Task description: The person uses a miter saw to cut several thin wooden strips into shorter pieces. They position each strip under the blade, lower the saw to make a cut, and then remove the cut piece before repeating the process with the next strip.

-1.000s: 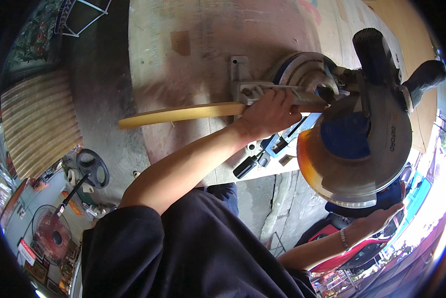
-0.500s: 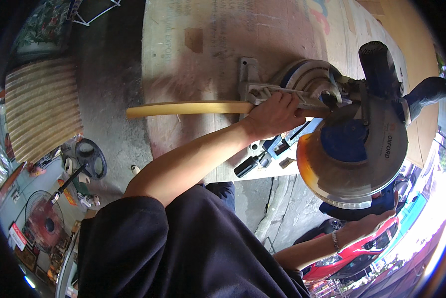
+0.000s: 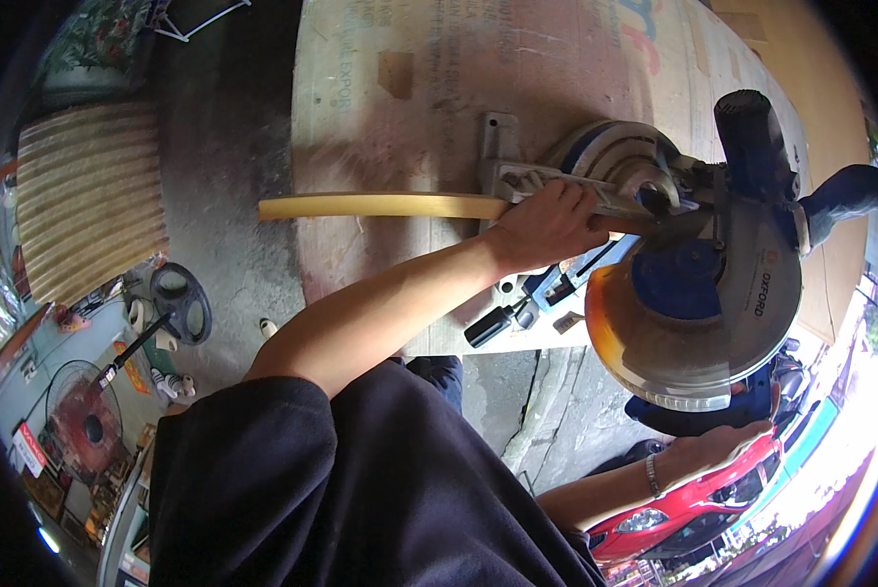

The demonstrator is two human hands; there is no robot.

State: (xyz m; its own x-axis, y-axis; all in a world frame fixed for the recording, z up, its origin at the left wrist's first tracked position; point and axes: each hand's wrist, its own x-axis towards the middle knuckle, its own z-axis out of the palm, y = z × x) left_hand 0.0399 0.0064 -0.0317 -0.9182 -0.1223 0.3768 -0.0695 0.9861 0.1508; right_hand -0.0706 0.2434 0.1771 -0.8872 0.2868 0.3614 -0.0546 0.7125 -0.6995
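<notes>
My left hand (image 3: 547, 225) is closed around a long, narrow strip of yellowish wood (image 3: 380, 205), pressing it to the grey metal fence (image 3: 596, 196) of a miter saw. The strip's free end sticks out left past the table edge. The saw head (image 3: 752, 279), with a round blade guard tinted orange at one side, stands just right of this hand. My right hand (image 3: 718, 452), below the guard, is curled at the dark saw handle (image 3: 689, 416); its fingertips are partly hidden there. Where the strip ends under the saw head cannot be seen.
A wooden table (image 3: 380, 127) carries the saw. A black-handled tool (image 3: 493, 325) lies near its front edge. On the left stand a fan (image 3: 92, 426) and a corrugated panel (image 3: 92, 201). A red car (image 3: 674, 514) is at the lower right.
The view has shifted slightly. Both hands, the strip and the saw keep nearly the same places relative to each other.
</notes>
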